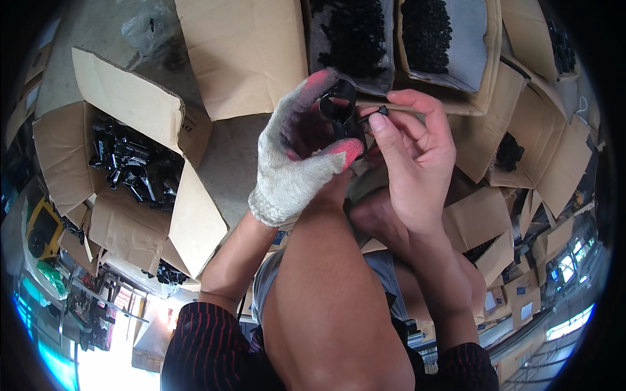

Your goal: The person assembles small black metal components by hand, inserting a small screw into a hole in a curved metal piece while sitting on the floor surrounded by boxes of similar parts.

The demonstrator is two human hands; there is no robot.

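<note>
My left hand point(290, 159), in a whitish knit glove with red fingertips, is closed round a black ring-shaped clamp point(345, 124). The clamp's round opening shows between thumb and fingers. Close against its right side, my bare right hand point(420, 153) pinches a small black bolt-like part point(383, 111) between thumb and fingers. One end of that part points toward the clamp; whether it sits inside the clamp is hidden by the fingers. Both hands are in front of the open boxes, above my bare leg point(332, 280).
An open carton point(195, 215) at left holds many black metal-looking parts point(134, 163). Ahead, two lined boxes hold small black pieces point(355, 36) and black ring-like pieces point(427, 36). More cartons point(541, 130) crowd the right. A clear plastic bag point(150, 29) lies at far left.
</note>
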